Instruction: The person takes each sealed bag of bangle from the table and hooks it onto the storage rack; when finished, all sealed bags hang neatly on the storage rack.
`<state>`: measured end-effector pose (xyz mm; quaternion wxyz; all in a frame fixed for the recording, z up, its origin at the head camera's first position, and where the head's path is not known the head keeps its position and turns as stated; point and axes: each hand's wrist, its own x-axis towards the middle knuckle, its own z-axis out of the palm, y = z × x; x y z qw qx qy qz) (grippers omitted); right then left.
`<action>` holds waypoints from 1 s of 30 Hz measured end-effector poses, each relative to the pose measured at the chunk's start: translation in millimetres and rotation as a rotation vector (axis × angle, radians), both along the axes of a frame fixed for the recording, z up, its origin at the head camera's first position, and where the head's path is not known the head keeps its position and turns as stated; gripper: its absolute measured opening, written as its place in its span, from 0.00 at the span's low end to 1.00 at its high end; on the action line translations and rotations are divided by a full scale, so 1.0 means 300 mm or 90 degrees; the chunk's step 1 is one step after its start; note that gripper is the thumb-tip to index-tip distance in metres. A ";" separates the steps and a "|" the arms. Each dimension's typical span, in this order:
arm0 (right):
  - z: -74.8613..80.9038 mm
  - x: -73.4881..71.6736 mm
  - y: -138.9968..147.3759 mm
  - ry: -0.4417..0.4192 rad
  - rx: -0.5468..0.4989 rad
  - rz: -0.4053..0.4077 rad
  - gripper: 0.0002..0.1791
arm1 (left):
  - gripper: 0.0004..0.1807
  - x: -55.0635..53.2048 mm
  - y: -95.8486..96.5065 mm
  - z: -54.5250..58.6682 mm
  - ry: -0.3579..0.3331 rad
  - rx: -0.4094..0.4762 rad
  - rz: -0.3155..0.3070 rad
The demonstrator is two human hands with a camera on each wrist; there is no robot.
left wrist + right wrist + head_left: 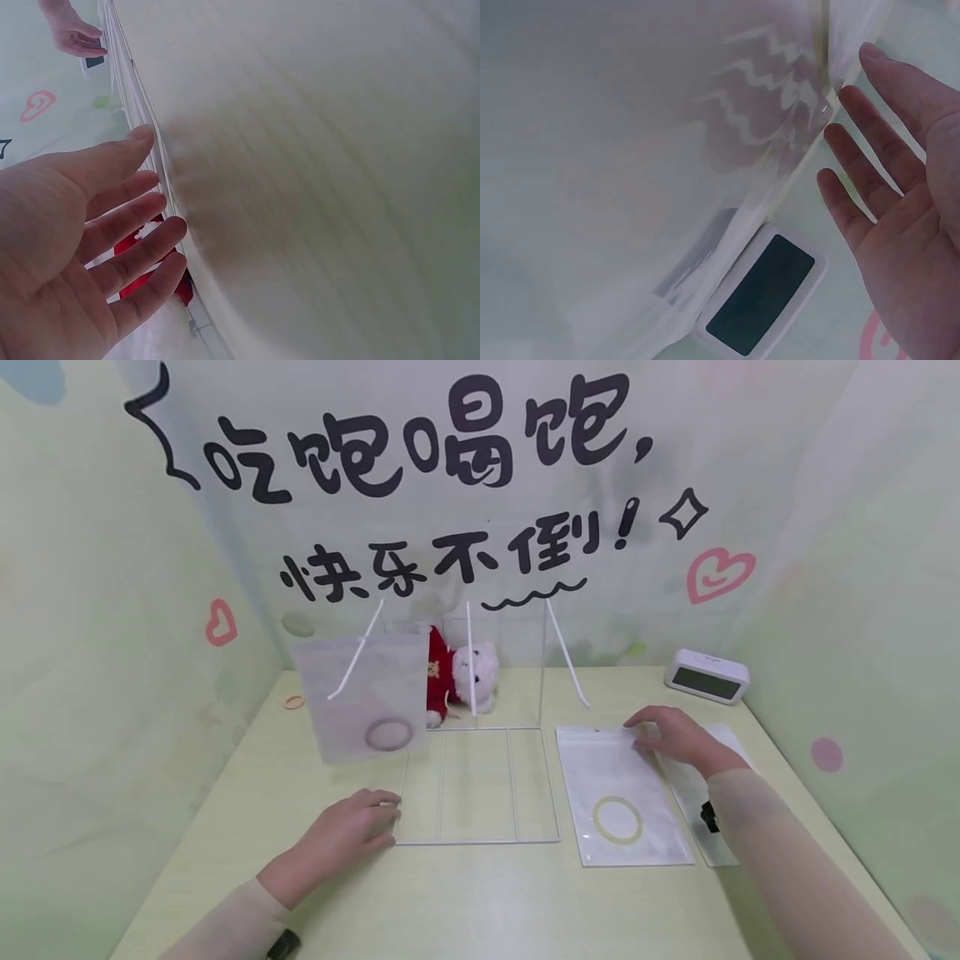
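Note:
A white wire rack [477, 842] with long prongs stands on the table. From its left prong hangs a frosted zip bag [360, 685] with a greyish ring inside. My left hand [348, 831] is low beside the rack's front left corner, fingertips right at the wire and fingers loosely bent in the left wrist view. At the right, my right hand [678, 739] is over the top edge of a flat zip bag [611, 777] containing a pale yellow ring [618, 820]. Its fingers are spread and relaxed in the right wrist view, with nothing gripped.
Another flat bag [682, 789] lies partly hidden beneath my right forearm. A white digital clock [707, 677] stands at the back right. Behind the rack lies a plush bear [474, 675] in red clothing. A small orange ring [294, 702] is at the back left. Printed walls enclose the table.

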<state>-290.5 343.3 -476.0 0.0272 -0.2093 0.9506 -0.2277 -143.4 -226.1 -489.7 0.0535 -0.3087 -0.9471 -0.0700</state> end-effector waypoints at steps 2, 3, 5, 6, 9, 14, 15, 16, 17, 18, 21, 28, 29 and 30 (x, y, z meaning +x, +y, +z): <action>-0.009 -0.011 0.005 -0.012 0.011 -0.003 0.19 | 0.19 0.000 0.002 0.000 -0.002 0.003 0.001; -0.013 -0.017 0.007 -0.013 0.014 -0.003 0.19 | 0.19 0.000 0.002 -0.001 -0.004 0.005 0.002; -0.020 -0.026 0.011 -0.010 0.018 -0.001 0.18 | 0.20 -0.001 0.003 -0.004 -0.005 0.007 0.003; -0.024 -0.029 0.012 -0.009 0.016 -0.003 0.17 | 0.20 -0.001 0.003 -0.006 -0.005 0.007 0.003; -0.030 -0.033 0.013 -0.001 0.005 -0.007 0.16 | 0.19 0.000 0.003 -0.012 -0.003 0.001 0.004; -0.026 -0.028 0.006 0.028 -0.008 -0.009 0.15 | 0.19 0.004 0.003 -0.014 -0.001 0.001 0.003; -0.022 -0.026 0.004 0.032 -0.007 -0.011 0.15 | 0.19 0.005 0.003 -0.013 0.000 0.002 0.002; -0.021 -0.024 0.005 0.038 -0.004 -0.012 0.14 | 0.19 0.006 0.003 -0.013 0.001 0.003 0.002; -0.018 -0.021 0.004 0.042 -0.001 -0.011 0.13 | 0.19 0.006 0.003 -0.012 0.001 0.004 0.003; -0.014 -0.017 0.003 0.042 0.002 -0.013 0.11 | 0.19 0.007 0.003 -0.012 0.002 0.004 0.003; -0.004 -0.005 0.002 0.044 0.007 -0.019 0.06 | 0.19 0.009 0.003 -0.010 0.002 0.005 0.003; 0.031 0.051 -0.016 0.092 -0.001 -0.005 0.04 | 0.20 0.011 0.002 -0.002 -0.002 0.009 0.010; 0.037 0.063 -0.019 0.099 -0.003 -0.004 0.04 | 0.20 0.012 0.002 -0.002 -0.001 0.010 0.010; 0.043 0.074 -0.022 0.104 -0.006 -0.001 0.04 | 0.20 0.012 0.002 -0.001 0.000 0.010 0.009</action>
